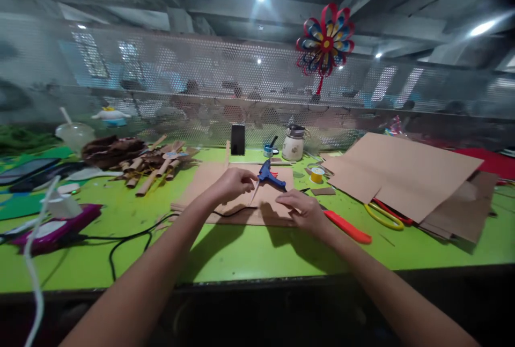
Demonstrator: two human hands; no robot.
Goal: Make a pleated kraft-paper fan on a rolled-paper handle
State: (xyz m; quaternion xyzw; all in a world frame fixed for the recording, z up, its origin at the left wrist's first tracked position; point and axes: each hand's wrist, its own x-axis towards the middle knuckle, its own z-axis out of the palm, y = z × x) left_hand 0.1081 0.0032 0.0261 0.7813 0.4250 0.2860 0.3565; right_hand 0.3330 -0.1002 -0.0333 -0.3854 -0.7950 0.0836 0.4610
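Note:
A blue glue gun (271, 176) is over the sheets of brown cardboard (205, 183) in front of me, with a thin whitish glue stick (254, 193) slanting down from its rear. My left hand (233, 185) has its fingertips closed at the stick, right beside the gun. Just below the gun's handle is my right hand (303, 210), fingers loosely bent and apart, with nothing visible in them. A black cord (231, 213) crosses the cardboard toward the left. Next to my right wrist lies a red-orange handled tool (348, 227), its front end partly hidden by the hand.
Rolled brown tubes (155, 172) are piled at left, behind a purple power strip (60, 227). Large cardboard sheets (410, 175) cover yellow-handled scissors (384, 216) at right. A yellow spool (316, 175), a jug (293, 146) and a phone (237, 139) stand at the back.

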